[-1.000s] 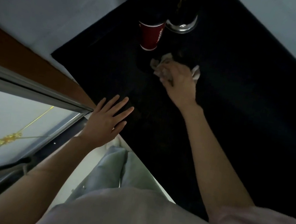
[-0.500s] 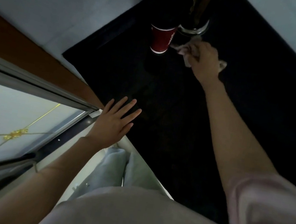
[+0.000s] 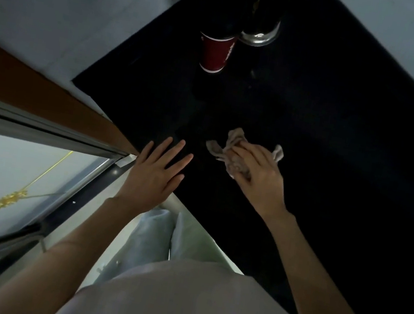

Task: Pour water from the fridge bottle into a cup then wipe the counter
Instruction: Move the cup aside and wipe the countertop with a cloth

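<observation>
Right hand lay on the black glossy bench, fingers curled over a crumpled beige cloth and clenching it against the surface. Cloth bunched under and ahead of the fingers, loose ends poking out to the left of the knuckles and at the far side of the hand. Gripped cloth sat near the bench's near edge, well apart from the far end.

Left hand rested flat at the bench's near-left corner, fingers straight and spread, holding nothing, just beside the right hand and clear of the cloth.

Red paper cup with a white rim band stood upright toward the far end of the bench, well apart from both hands. Dark bottle with a shiny metallic base stood just beside the cup on its right, touching or nearly so; could not tell which. Upper part of the bottle cut off by the top of the view.

Brown wooden strip ran along the bench's left side, with a metal-framed glass panel below it.
</observation>
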A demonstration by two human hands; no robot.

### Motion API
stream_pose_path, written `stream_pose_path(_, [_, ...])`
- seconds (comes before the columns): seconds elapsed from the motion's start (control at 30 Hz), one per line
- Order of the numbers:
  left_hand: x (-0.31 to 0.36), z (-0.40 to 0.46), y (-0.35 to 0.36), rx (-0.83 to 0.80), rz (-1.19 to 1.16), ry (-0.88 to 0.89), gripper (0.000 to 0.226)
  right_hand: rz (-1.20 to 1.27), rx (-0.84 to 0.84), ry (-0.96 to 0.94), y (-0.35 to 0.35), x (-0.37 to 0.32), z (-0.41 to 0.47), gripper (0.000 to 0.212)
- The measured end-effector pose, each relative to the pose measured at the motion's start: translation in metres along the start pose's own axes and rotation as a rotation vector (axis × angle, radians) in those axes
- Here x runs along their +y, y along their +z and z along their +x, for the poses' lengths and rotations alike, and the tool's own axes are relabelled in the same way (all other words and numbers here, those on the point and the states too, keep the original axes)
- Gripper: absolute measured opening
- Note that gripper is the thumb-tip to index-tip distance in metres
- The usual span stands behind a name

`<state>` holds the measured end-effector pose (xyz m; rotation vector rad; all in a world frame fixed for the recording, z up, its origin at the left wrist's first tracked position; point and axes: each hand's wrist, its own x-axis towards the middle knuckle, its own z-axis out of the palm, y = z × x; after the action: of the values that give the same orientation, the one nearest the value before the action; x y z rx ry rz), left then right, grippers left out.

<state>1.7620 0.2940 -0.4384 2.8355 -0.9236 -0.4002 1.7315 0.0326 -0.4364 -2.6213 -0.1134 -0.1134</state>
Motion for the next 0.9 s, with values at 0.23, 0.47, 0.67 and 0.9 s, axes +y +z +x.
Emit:
stream_pose_path(0.23, [-0.021, -0.003, -0.012, 0.01, -0.013, -0.065, 0.05, -0.024, 0.047, 0.208, 0.01, 0.017, 0.098, 0.04])
stream_pose_path(0.47, [-0.074, -0.011, -0.026, 0.007, 0.009, -0.167, 0.053, 0.043, 0.007, 0.108, 0.054, -0.073, 0.083, 0.042])
stream_pose_path(0.67, [-0.097, -0.013, -0.027, -0.056, 0.044, -0.102, 0.055, 0.012, 0.034, 0.079, 0.048, -0.083, -0.011, 0.047])
stream_pose_path(0.9, [-0.104, -0.016, -0.019, -0.061, 0.008, -0.079, 0.053, -0.021, 0.135, 0.317, 0.04, -0.046, 0.076, 0.038])
